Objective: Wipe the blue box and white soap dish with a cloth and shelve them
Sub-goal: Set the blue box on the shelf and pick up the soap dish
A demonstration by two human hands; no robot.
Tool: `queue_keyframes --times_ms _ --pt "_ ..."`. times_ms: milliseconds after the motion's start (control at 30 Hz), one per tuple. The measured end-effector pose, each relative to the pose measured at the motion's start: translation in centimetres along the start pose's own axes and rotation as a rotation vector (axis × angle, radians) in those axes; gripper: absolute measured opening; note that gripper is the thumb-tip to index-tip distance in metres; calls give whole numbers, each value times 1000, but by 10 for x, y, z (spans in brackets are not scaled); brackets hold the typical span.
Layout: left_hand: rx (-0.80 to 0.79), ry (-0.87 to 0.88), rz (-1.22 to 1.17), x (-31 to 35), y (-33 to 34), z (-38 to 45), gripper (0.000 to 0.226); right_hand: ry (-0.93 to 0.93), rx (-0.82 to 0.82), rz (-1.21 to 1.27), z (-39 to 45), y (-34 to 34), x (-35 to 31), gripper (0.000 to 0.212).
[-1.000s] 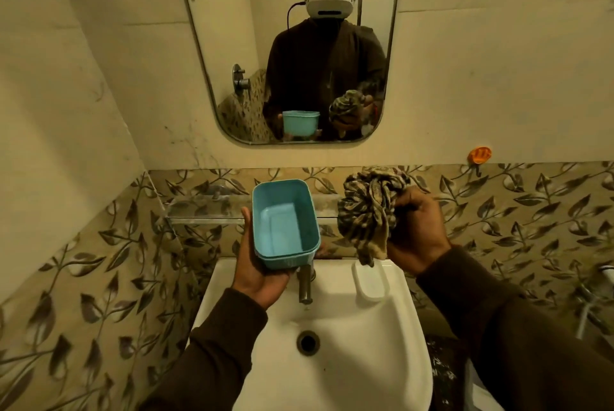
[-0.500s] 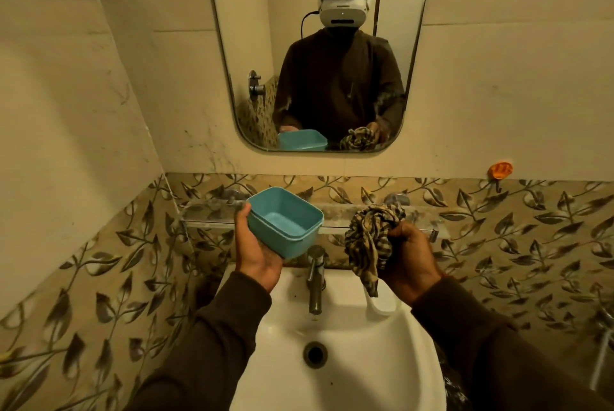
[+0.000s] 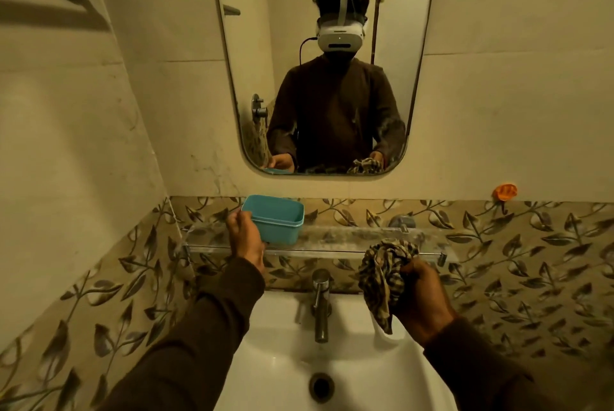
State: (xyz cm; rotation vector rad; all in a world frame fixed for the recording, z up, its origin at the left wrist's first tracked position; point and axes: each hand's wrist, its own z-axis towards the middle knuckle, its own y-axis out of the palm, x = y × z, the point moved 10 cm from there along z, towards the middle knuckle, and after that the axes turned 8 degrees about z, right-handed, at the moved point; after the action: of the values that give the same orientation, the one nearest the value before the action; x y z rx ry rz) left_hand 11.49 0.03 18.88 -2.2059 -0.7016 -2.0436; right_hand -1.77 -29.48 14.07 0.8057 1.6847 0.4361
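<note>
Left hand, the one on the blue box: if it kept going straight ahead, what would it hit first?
Probably the leaf-patterned wall tile behind the glass shelf. The left hand already has the blue box over the shelf; depth is unclear.

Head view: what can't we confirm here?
- White soap dish: not identifiable; the right hand and checked cloth cover its spot on the sink.
- Blue box: bottom contact with the glass shelf hidden by the left hand, so set down or just held is unclear.
- Box interior: seen too side-on to judge cleanliness.
- Sink front: cut by the bottom edge.
</note>
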Motion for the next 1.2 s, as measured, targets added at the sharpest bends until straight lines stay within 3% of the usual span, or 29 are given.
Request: queue_keyframes --times_ms 433,533,600,700,800,900,1067,1200 --pt "20 15 246 -9 12 14 44 4 80 -26 -1 -41 9 53" --pt "85 193 417 12 8 -7 48 3 126 -12 0 -53 8 55" --pt "104 503 476 31 14 -45 43 -1 143 22 0 -60 9 57" --pt "-156 893 545 24 42 -114 26 -40 169 83 1 -67 6 63" --pt "-515 970 634 -23 71 -156 17 -70 189 51 0 -77 4 76" --pt "-651 835 712 -81 92 -160 17 -17 202 25 -2 -90 11 69" --pt "-606 160 726 -186 107 -132 17 19 338 57 -3 -132 18 54" --pt "-557 -165 767 -245 116 -126 14 1 434 144 -3 -156 28 50"
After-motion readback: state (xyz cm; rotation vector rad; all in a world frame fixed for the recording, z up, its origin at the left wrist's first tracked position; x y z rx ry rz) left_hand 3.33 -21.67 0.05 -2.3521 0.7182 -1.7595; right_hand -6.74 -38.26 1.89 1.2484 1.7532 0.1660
